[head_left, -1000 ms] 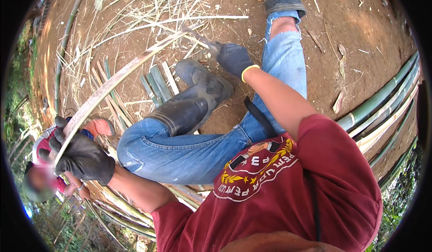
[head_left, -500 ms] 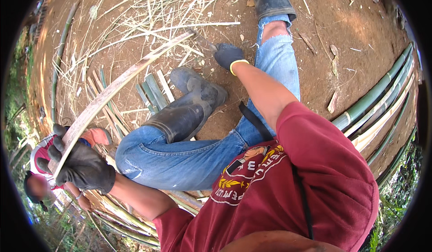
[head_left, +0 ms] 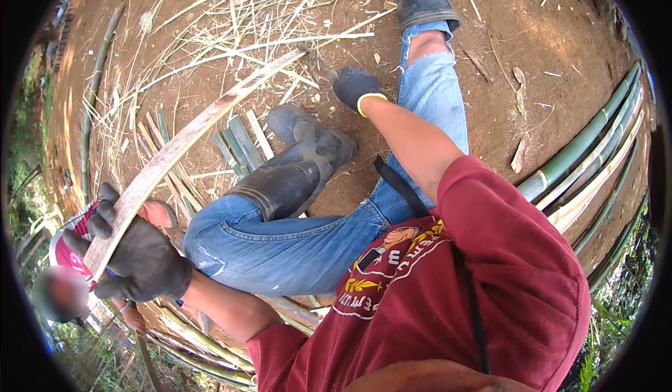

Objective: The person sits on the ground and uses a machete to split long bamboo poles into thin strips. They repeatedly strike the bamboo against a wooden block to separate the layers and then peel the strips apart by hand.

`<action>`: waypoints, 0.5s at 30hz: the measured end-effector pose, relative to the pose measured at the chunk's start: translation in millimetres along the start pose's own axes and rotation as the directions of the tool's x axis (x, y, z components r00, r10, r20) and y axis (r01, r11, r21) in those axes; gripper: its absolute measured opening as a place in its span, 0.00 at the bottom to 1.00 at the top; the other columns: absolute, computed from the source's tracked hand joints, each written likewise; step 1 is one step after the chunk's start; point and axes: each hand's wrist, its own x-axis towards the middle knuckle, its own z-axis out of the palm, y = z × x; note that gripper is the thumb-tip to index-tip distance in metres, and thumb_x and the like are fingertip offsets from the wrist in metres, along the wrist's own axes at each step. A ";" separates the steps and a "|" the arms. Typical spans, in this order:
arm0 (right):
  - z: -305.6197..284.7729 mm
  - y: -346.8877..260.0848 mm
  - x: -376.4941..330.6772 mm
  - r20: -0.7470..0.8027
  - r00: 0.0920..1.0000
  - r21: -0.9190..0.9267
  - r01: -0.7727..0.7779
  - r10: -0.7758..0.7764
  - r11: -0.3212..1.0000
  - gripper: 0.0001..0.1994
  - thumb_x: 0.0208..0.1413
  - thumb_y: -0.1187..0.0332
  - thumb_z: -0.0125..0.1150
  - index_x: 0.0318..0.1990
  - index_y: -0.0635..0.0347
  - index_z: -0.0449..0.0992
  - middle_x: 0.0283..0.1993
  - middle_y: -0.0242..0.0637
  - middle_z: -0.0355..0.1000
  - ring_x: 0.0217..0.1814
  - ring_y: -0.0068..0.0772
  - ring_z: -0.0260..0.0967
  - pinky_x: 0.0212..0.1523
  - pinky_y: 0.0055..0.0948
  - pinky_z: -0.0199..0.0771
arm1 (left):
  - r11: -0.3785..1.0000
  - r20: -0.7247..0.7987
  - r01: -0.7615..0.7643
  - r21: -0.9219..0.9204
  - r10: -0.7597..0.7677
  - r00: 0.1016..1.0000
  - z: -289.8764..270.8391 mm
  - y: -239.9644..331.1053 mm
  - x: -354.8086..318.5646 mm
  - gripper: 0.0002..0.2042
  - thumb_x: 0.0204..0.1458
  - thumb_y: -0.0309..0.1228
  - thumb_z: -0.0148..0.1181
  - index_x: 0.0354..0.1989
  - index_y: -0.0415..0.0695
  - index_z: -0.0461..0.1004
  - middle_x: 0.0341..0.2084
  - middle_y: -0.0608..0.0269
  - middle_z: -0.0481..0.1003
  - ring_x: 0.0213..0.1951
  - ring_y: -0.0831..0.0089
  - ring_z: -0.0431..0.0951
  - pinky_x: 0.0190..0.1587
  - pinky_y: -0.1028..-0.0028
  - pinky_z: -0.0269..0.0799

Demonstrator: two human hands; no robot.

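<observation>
- A long, flat bamboo strip runs slantwise over the dirt ground, from the lower left near the person's side up toward the top middle of the yard, above the bent knee.
- The strip is pale and tan, slightly bowed along its length, broad at the near end and narrowing toward the far tip, with a dull, dry face turned upward.
- The left hand, in a dark glove, wraps the near end, fingers curled over the top edge and clamped firmly on it; this looks like the anchoring grip that keeps the strip taut and lifted.
- The right hand, in a dark glove with a yellow cuff, is closed at the far end of the strip around something thin that I cannot identify; whether it also pinches the strip itself I cannot tell.
- The left leg, in blue jeans and a dark rubber boot, is bent under the strip, seemingly as a brace; the other leg stretches toward the top edge of the ground.
- Short green bamboo slats lie beside the boot, and thin pale shavings litter the top left of the ground.
- Long green bamboo poles lie stacked along the right edge.
- Another person in a red cap sits at the lower left, just behind the gloved hand.
</observation>
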 end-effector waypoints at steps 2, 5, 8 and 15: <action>9.1 6.5 12.4 -0.050 0.992 0.225 -0.101 0.115 0.969 0.27 0.64 0.49 0.41 0.46 0.64 0.78 0.47 0.56 0.76 0.52 0.53 0.74 0.51 0.48 0.72 | 1.000 0.008 0.012 0.026 -0.013 1.000 -6.5 -3.2 -5.5 0.33 0.59 0.54 0.51 0.65 0.43 0.60 0.39 0.58 0.75 0.46 0.55 0.69 0.67 0.43 0.48; 23.7 20.2 24.9 -0.110 0.985 0.547 -0.051 0.133 0.836 0.22 0.66 0.53 0.42 0.44 0.63 0.75 0.38 0.55 0.76 0.41 0.50 0.75 0.42 0.46 0.73 | 0.999 -0.074 0.042 0.004 -0.042 0.996 2.3 -1.3 -3.8 0.32 0.60 0.52 0.47 0.64 0.38 0.59 0.35 0.60 0.70 0.41 0.58 0.67 0.67 0.43 0.49; -18.2 -15.0 -9.0 0.080 0.981 0.953 -0.127 0.176 0.274 0.16 0.67 0.56 0.47 0.42 0.61 0.71 0.25 0.44 0.73 0.22 0.38 0.72 0.27 0.39 0.74 | 0.992 -0.239 0.062 0.114 -0.033 0.970 4.7 3.0 -4.4 0.32 0.59 0.49 0.42 0.63 0.34 0.58 0.35 0.59 0.68 0.41 0.58 0.66 0.64 0.44 0.54; -23.4 -27.5 -27.5 0.256 0.930 0.915 -0.146 0.264 -0.375 0.17 0.62 0.55 0.53 0.46 0.62 0.68 0.29 0.40 0.68 0.27 0.35 0.70 0.26 0.35 0.73 | 0.935 -0.315 -0.108 0.338 0.220 0.923 -19.1 3.4 -8.1 0.35 0.55 0.51 0.44 0.60 0.31 0.60 0.23 0.65 0.61 0.29 0.65 0.64 0.37 0.59 0.65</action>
